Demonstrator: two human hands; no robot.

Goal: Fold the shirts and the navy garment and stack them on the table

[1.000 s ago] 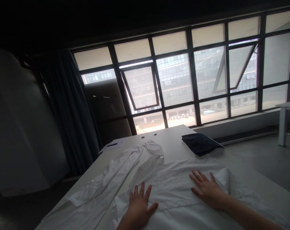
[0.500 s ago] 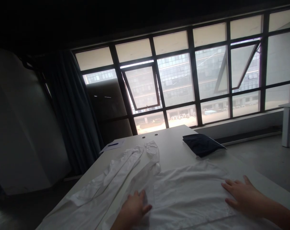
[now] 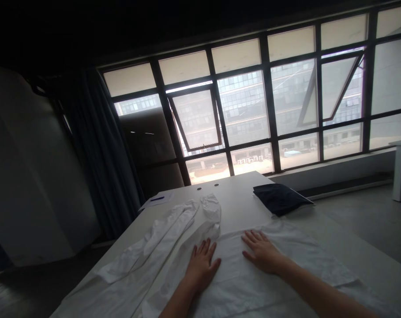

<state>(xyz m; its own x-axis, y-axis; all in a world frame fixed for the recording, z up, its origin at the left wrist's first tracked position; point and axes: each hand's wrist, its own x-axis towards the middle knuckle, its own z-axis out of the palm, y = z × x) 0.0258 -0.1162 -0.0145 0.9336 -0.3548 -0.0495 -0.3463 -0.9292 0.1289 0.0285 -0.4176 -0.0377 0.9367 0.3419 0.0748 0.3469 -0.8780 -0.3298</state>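
Note:
A white garment [image 3: 233, 282], which looks like a long-sleeved shirt, lies spread over the near part of the table, with one sleeve [image 3: 211, 207] stretching toward the far end. My left hand [image 3: 202, 265] rests flat on it near the sleeve side, fingers spread. Palm down on the same cloth, a little to the right, is my right hand [image 3: 261, 251], its fingers extended. Neither hand pinches the fabric. To the left lies a second white garment [image 3: 147, 260], long and rumpled. The near edges of both pieces run out of view.
Dark navy folded cloth [image 3: 279, 198] lies on the white table [image 3: 240, 198] at the right edge. Paper with a pen [image 3: 157, 198] is at the far left. Beyond stand windows [image 3: 243, 106], a dark curtain [image 3: 97, 154] and another white table [image 3: 399, 172].
My right hand has moved left and farther away across the garment, closer to my left hand. My left hand has shifted slightly forward and right, its fingers now spread flat.

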